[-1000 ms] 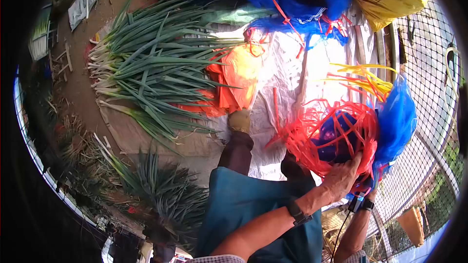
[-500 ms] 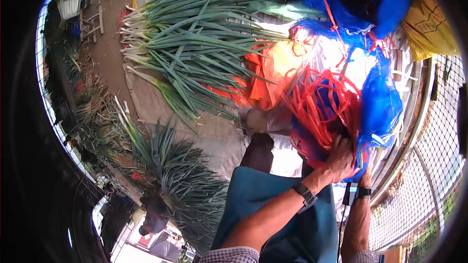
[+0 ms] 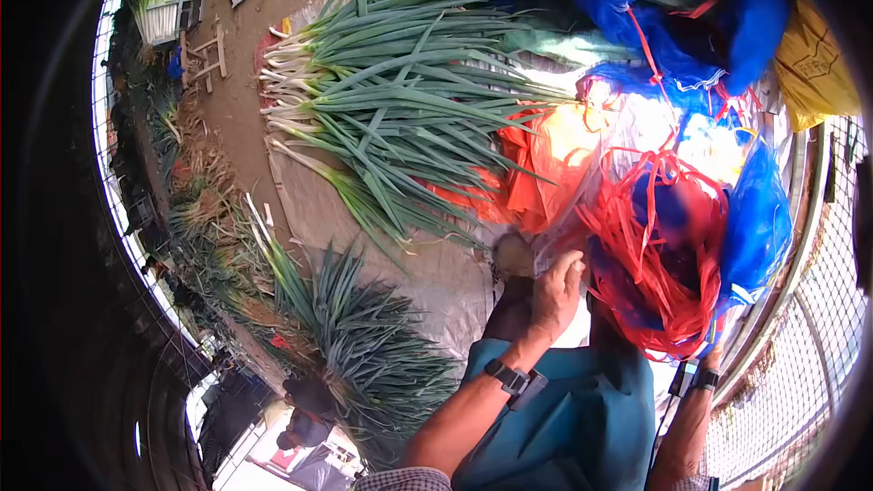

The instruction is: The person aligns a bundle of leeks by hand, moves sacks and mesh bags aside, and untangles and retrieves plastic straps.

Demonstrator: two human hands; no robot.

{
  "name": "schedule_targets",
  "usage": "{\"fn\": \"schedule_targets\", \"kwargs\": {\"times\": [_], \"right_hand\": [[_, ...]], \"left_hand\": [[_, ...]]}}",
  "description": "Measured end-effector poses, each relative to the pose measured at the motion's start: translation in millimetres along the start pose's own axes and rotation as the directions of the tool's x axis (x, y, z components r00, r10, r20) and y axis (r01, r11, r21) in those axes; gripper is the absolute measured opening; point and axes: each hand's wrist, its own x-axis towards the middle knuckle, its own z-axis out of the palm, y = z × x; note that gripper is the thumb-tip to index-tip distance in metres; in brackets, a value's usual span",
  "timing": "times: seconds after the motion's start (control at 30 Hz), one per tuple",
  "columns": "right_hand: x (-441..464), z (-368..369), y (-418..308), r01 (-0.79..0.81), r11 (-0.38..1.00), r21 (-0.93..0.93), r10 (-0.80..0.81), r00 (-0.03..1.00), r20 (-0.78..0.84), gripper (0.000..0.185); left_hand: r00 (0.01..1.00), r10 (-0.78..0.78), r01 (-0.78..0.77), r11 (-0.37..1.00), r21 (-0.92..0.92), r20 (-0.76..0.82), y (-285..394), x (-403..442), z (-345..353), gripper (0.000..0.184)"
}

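Note:
My left hand (image 3: 556, 295) is raised over my lap, just left of a tangled heap of red plastic strips (image 3: 673, 300). Its fingers are closed together; whatever they may pinch is too small to make out. The strips lie loose on a blue mesh bag (image 3: 759, 209), whose folds spread out to the right. My right hand (image 3: 712, 362) is at the lower right edge of this heap, mostly covered by strips and mesh, so its fingers are hidden. An orange plastic sheet or bag (image 3: 550, 159) lies crumpled beyond my left hand.
Long green onions (image 3: 409, 100) lie on sacking (image 3: 309, 191) ahead to the left. Another leafy pile (image 3: 382, 355) sits nearer, on my left. More blue mesh (image 3: 627, 0) and a yellow sack (image 3: 814, 64) are at the upper right. Wire fencing (image 3: 800, 336) runs along the right.
My left hand has come out of the red strips and moved left, away from the heap. My right hand stays at the heap's lower edge. The view has shifted slightly.

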Motion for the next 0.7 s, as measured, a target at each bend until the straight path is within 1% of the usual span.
{"fn": "schedule_targets", "kwargs": {"times": [0.03, 0.07, 0.1, 0.13, 0.17, 0.2, 0.23, 0.27, 0.3, 0.33, 0.37, 0.4, 0.47, 0.5, 0.6, 0.63, 0.67, 0.7], "right_hand": [[-3.8, -4.8, -9.1, 0.031, 0.998, 0.052, -0.028, 0.998, -0.057, 0.056], [-9.1, -10.3, -20.8, 0.068, 0.993, 0.095, -0.058, 0.993, -0.103, 0.056], [-14.9, -15.4, -32.3, 0.110, 0.986, 0.128, -0.091, 0.985, -0.146, 0.057], [-16.7, -19.5, -40.7, 0.157, 0.976, 0.154, -0.127, 0.975, -0.183, 0.058], [-19.4, -24.4, -47.7, 0.195, 0.965, 0.178, -0.155, 0.965, -0.213, 0.058], [-19.1, -27.6, -47.2, 0.224, 0.956, 0.191, -0.176, 0.955, -0.238, 0.059], [-20.8, -33.2, -52.2, 0.248, 0.949, 0.197, -0.194, 0.947, -0.255, 0.060], [-20.3, -35.4, -54.7, 0.264, 0.942, 0.207, -0.205, 0.941, -0.269, 0.060], [-19.2, -33.1, -57.2, 0.280, 0.936, 0.215, -0.217, 0.937, -0.274, 0.061], [-21.8, -35.9, -57.7, 0.291, 0.931, 0.222, -0.223, 0.932, -0.286, 0.062], [-22.7, -36.4, -56.0, 0.297, 0.927, 0.227, -0.226, 0.929, -0.292, 0.063], [-23.5, -39.9, -54.7, 0.302, 0.924, 0.236, -0.227, 0.927, -0.300, 0.063], [-24.6, -36.2, -52.8, 0.303, 0.916, 0.262, -0.220, 0.927, -0.303, 0.065], [-23.8, -35.2, -51.2, 0.310, 0.912, 0.270, -0.224, 0.925, -0.306, 0.066], [-22.1, -30.7, -51.4, 0.312, 0.897, 0.313, -0.215, 0.927, -0.308, 0.069], [-22.4, -29.0, -52.0, 0.318, 0.893, 0.318, -0.219, 0.926, -0.309, 0.070], [-22.7, -29.4, -54.9, 0.319, 0.888, 0.331, -0.219, 0.927, -0.304, 0.071], [-21.2, -29.3, -55.4, 0.316, 0.886, 0.339, -0.214, 0.928, -0.304, 0.072]], "left_hand": [[0.988, -0.136, 0.131, 0.988, -0.084, -0.066, -40.7, 9.5, -6.0, 0.022], [0.968, -0.195, 0.153, 0.958, -0.242, -0.159, -98.2, 20.3, -11.0, 0.020], [0.914, -0.364, 0.255, 0.857, -0.448, -0.177, -150.2, 34.2, -22.3, 0.023], [0.811, -0.564, 0.360, 0.689, -0.629, -0.154, -165.1, 50.2, -38.4, 0.025], [0.766, -0.641, 0.467, 0.615, -0.635, -0.058, -209.8, 68.5, -52.3, 0.023], [0.654, -0.741, 0.619, 0.640, -0.456, -0.153, -198.5, 88.7, -51.8, 0.015], [0.647, -0.738, 0.685, 0.673, -0.280, -0.189, -219.1, 114.1, -55.3, 0.027], [0.592, -0.777, 0.704, 0.628, -0.332, -0.215, -237.8, 132.0, -49.0, 0.048], [0.533, -0.812, 0.715, 0.583, -0.387, -0.239, -234.2, 151.1, -44.2, 0.071], [0.608, -0.781, 0.671, 0.603, -0.433, -0.146, -238.9, 168.5, -44.1, 0.085], [0.609, -0.782, 0.621, 0.573, -0.535, -0.131, -302.3, 191.9, -41.6, 0.082], [0.510, -0.839, 0.663, 0.524, -0.534, -0.190, -274.5, 203.6, -40.1, 0.075], [0.575, -0.754, 0.653, 0.657, -0.376, -0.319, -304.0, 210.3, -50.9, 0.053], [0.565, -0.683, 0.695, 0.697, -0.179, -0.464, -286.6, 210.2, -58.5, 0.042], [0.647, -0.566, 0.494, 0.822, -0.284, -0.511, -300.7, 164.0, -79.8, 0.027], [0.640, -0.636, 0.572, 0.769, -0.285, -0.432, -298.2, 142.0, -90.6, 0.032], [0.627, -0.675, 0.564, 0.738, -0.371, -0.389, -321.4, 122.0, -99.4, 0.028], [0.660, -0.702, 0.636, 0.711, -0.299, -0.267, -315.7, 99.9, -112.3, 0.026]]}}
